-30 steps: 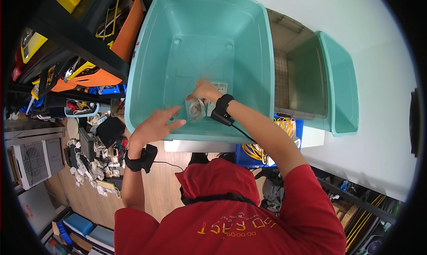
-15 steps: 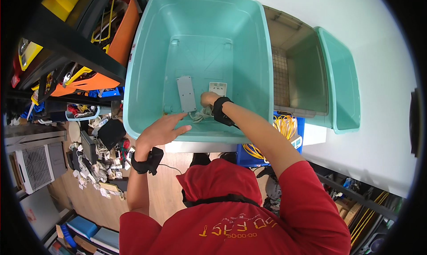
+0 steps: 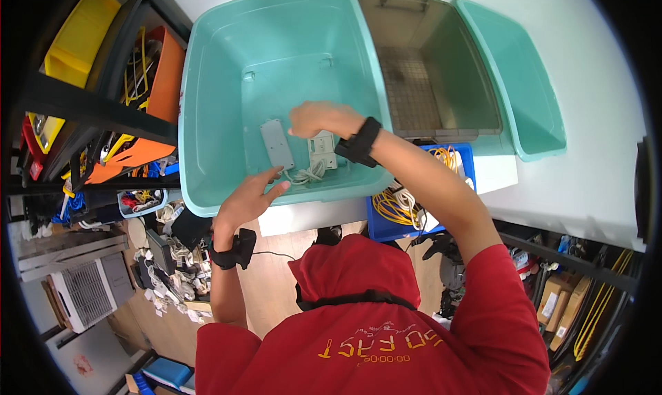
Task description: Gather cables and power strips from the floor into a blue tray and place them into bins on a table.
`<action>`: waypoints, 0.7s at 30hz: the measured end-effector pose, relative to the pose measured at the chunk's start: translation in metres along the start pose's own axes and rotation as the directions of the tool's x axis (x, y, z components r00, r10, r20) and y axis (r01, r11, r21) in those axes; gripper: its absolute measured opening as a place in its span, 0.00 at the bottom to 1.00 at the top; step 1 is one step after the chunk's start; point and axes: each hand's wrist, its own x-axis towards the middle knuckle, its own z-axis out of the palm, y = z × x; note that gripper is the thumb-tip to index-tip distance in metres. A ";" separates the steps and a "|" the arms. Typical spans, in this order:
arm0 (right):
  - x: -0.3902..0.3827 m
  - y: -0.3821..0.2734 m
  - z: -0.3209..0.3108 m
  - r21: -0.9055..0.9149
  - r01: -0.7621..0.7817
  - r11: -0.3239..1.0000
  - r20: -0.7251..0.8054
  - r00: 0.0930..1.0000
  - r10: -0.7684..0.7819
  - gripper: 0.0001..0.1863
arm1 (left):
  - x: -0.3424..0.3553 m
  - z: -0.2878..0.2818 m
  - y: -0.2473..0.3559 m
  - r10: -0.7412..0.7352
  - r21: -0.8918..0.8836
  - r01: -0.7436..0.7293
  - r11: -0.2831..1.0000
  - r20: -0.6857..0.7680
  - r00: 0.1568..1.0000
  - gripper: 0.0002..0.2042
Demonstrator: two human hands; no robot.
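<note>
A pale grey, bar-shaped plastic unit with small holes (image 3: 276, 145), resembling a power strip lying face down, rests in the large turquoise bin (image 3: 214, 105). Beside it lies a white rectangular plastic unit (image 3: 322, 147). A bundled white cable (image 3: 308, 174) is at their near ends. My left hand (image 3: 248, 198) reaches over the bin's near rim, thumb and fingers apart, its fingertips by the grey unit's near end. Above the white unit, my right hand (image 3: 321, 118) is curled closed. Its palm faces down, and anything inside it is hidden.
To the bin's right stand a translucent brownish container (image 3: 434, 71) and a second turquoise bin (image 3: 520, 85). A blue tray (image 3: 386, 228) holds yellow and white cables. Shelving with an orange bin (image 3: 162, 78) borders the left. Loose electrical parts (image 3: 169, 271) are piled below it.
My right hand has lifted off the white unit and cable and moved farther into the bin, leftward. My left hand stays at the near rim. The whole view has shifted.
</note>
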 end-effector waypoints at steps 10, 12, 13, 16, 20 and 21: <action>-0.334 -0.001 -0.068 0.357 -0.086 0.930 -0.536 0.797 0.280 0.23 | 0.009 0.076 0.146 0.392 -0.085 -0.480 0.873 -0.463 0.795 0.15; -0.390 0.021 -0.048 0.479 -0.146 0.866 -0.558 0.711 0.429 0.24 | 0.013 0.102 0.176 0.439 -0.053 -0.513 0.857 -0.448 0.779 0.14; -0.414 0.031 -0.035 0.535 -0.158 0.830 -0.582 0.644 0.497 0.24 | 0.018 0.115 0.192 0.478 -0.016 -0.541 0.841 -0.447 0.756 0.13; -0.474 0.076 0.009 0.653 -0.151 0.743 -0.559 0.566 0.606 0.23 | 0.044 0.178 0.225 0.490 -0.122 -0.548 0.828 -0.320 0.811 0.14; -0.514 0.125 0.078 0.806 -0.213 0.552 -0.424 0.444 0.790 0.24 | 0.099 0.291 0.226 0.400 -0.052 -0.412 0.909 -0.159 0.902 0.18; -0.518 0.141 0.104 0.817 -0.251 0.519 -0.401 0.400 0.824 0.24 | 0.114 0.318 0.219 0.387 -0.004 -0.390 0.921 -0.126 0.914 0.20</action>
